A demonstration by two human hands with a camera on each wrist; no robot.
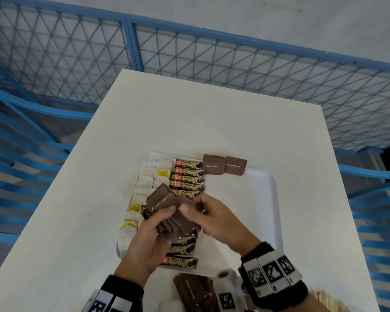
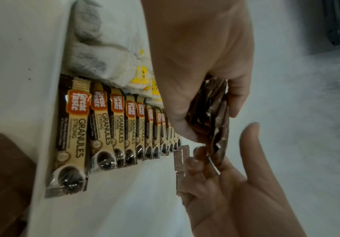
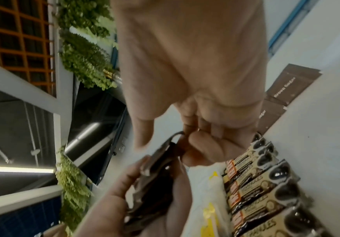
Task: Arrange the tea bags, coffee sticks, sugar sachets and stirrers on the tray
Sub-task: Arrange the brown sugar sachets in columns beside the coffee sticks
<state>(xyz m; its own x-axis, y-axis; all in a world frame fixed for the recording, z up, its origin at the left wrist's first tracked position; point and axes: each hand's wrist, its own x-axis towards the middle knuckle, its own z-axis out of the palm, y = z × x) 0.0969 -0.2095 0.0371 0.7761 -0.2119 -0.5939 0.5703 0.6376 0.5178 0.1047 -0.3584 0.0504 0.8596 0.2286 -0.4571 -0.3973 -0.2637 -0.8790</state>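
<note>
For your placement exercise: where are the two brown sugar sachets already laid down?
In the head view, the two brown sugar sachets lie side by side at the tray's far edge, just right of the coffee sticks.

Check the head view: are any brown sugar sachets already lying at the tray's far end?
Yes, two brown sugar sachets lie side by side at the far end of the tray, beside the coffee sticks.

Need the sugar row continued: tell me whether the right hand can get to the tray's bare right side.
Probably yes. The right hand hangs beside the tray's bare right side, below the two brown sugar sachets; nothing lies between.
</note>
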